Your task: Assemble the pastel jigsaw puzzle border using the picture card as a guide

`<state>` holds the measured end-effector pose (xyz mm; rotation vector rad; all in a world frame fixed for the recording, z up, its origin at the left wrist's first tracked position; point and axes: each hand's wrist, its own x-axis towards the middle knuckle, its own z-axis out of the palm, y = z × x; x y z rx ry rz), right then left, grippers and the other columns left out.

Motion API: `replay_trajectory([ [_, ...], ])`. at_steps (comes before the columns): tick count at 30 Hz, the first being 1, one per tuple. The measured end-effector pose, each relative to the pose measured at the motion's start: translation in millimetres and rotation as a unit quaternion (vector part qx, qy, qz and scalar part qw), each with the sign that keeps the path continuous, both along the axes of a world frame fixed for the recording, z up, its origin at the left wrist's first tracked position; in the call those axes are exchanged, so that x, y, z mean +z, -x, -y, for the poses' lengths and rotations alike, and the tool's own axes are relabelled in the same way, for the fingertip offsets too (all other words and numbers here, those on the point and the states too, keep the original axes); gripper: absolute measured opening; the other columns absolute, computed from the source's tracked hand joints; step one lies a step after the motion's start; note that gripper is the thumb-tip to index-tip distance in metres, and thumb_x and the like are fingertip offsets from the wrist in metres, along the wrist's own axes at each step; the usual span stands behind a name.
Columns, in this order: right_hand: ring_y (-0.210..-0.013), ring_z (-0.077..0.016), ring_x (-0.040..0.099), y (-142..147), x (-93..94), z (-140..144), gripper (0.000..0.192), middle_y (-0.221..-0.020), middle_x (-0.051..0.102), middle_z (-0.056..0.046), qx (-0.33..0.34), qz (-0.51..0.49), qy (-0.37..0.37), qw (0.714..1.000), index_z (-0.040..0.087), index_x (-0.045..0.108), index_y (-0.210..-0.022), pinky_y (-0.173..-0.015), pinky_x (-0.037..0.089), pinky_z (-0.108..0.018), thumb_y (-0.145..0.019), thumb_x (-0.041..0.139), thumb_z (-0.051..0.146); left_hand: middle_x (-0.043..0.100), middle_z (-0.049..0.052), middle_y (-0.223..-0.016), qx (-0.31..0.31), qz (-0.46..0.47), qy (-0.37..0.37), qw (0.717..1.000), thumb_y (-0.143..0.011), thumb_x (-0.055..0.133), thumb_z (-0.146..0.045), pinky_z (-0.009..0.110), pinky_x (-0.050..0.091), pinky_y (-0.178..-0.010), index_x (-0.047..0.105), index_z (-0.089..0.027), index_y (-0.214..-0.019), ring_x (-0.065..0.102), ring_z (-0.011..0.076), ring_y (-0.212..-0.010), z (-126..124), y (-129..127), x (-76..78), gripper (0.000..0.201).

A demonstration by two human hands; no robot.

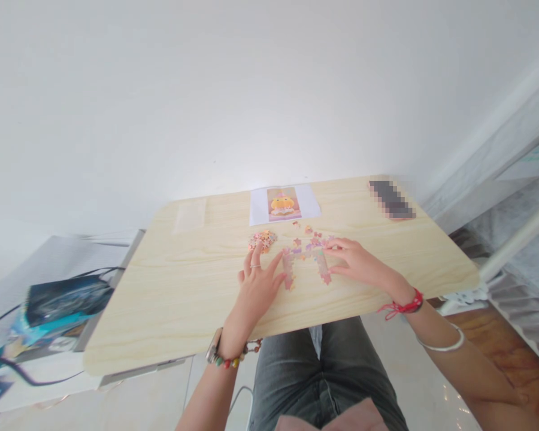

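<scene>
Pastel cardboard jigsaw pieces [306, 256] are mid-assembly: flat open left hand [257, 286] steadies them, right hand [357, 263] pinches one piece, which likely needs aligning next.

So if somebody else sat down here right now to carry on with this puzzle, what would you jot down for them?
Left hand: flat on the wooden table, fingers spread, fingertips at the left edge of the joined puzzle section; holds nothing.
Right hand: rests on the right side of that section, fingers on the pieces; grip unclear.
Loose pieces: a small pile left of the section, a few scattered behind it.
Reference picture: on a sheet at the far edge.
Done: a small patch joined.
Left: the pile and scattered pieces remain unjoined.
</scene>
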<state>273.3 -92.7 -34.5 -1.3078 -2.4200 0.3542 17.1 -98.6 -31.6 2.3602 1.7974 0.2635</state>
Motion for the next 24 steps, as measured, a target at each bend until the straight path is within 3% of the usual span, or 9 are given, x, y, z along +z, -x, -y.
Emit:
replay_trajectory([
  [5,-0.097,-0.0206,0.053,-18.1,7.0,-12.6,0.024,-0.102,0.056,-0.008,-0.041,-0.028,-0.024,0.998,0.02,0.062,-0.105,-0.086,0.043,-0.037,-0.082,0.053,0.023,0.023,0.014,-0.141,0.05,0.041,-0.041,0.997,-0.085,0.048,-0.037,0.059,0.04,-0.086,0.051,-0.028,-0.121,0.027,0.0376,-0.126,-0.9,9.5,1.3,0.038],
  [7,-0.09,-0.0193,0.055,-21.7,6.1,-21.0,0.019,-0.096,0.056,-0.007,-0.061,-0.026,-0.011,0.998,0.019,0.065,-0.096,-0.082,0.045,-0.035,-0.083,0.051,0.021,0.034,0.015,-0.134,0.039,0.086,-0.089,0.992,-0.085,0.048,-0.034,0.056,0.039,-0.089,0.055,-0.024,-0.115,0.036,0.0336,-0.121,-0.3,13.0,-2.5,0.033],
  [9,-0.085,-0.0179,0.056,-20.0,4.3,-30.8,0.017,-0.091,0.056,-0.006,-0.067,-0.025,0.008,0.997,0.018,0.066,-0.09,-0.078,0.045,-0.033,-0.083,0.05,0.021,0.048,0.014,-0.116,-0.003,0.147,-0.113,0.983,-0.086,0.045,-0.029,0.046,0.043,-0.089,0.058,-0.019,-0.106,0.05,0.0256,-0.107,1.2,14.8,-6.8,0.026],
  [11,-0.081,-0.0168,0.056,-13.2,3.0,-41.8,0.016,-0.09,0.055,-0.006,-0.064,-0.033,0.018,0.997,0.018,0.066,-0.087,-0.076,0.045,-0.031,-0.082,0.051,0.021,0.057,0.009,-0.095,-0.041,0.19,-0.094,0.976,-0.088,0.039,-0.025,0.035,0.047,-0.08,0.059,-0.017,-0.094,0.058,0.019,-0.087,3.4,14.9,-9.6,0.023],
  [14,-0.081,-0.0158,0.055,2.9,3.1,-59.4,0.014,-0.088,0.055,-0.005,-0.05,-0.048,0.024,0.997,0.017,0.066,-0.085,-0.075,0.044,-0.029,-0.081,0.053,0.019,0.058,0.004,-0.075,-0.05,0.186,-0.042,0.98,-0.088,0.034,-0.024,0.03,0.047,-0.066,0.056,-0.018,-0.081,0.058,0.0169,-0.072,6.6,13.2,-11.4,0.024],
  [19,-0.077,-0.0146,0.053,26.2,1.5,-84.5,0.009,-0.085,0.053,-0.005,-0.046,-0.03,0.032,0.998,0.015,0.064,-0.078,-0.071,0.042,-0.026,-0.08,0.056,0.02,0.058,0.004,-0.073,-0.038,0.163,-0.014,0.986,-0.088,0.032,-0.026,0.029,0.045,-0.064,0.053,-0.019,-0.076,0.058,0.0171,-0.071,7.4,12.1,-16.7,0.025],
  [24,-0.075,-0.0135,0.053,31.5,-3.9,-93.8,0.005,-0.084,0.053,-0.004,-0.042,0.006,0.037,0.998,0.015,0.061,-0.077,-0.071,0.041,-0.026,-0.078,0.057,0.017,0.058,0.003,-0.074,-0.027,0.149,-0.022,0.988,-0.089,0.031,-0.027,0.028,0.045,-0.063,0.053,-0.02,-0.077,0.059,0.017,-0.071,6.2,11.5,-22.6,0.026],
])
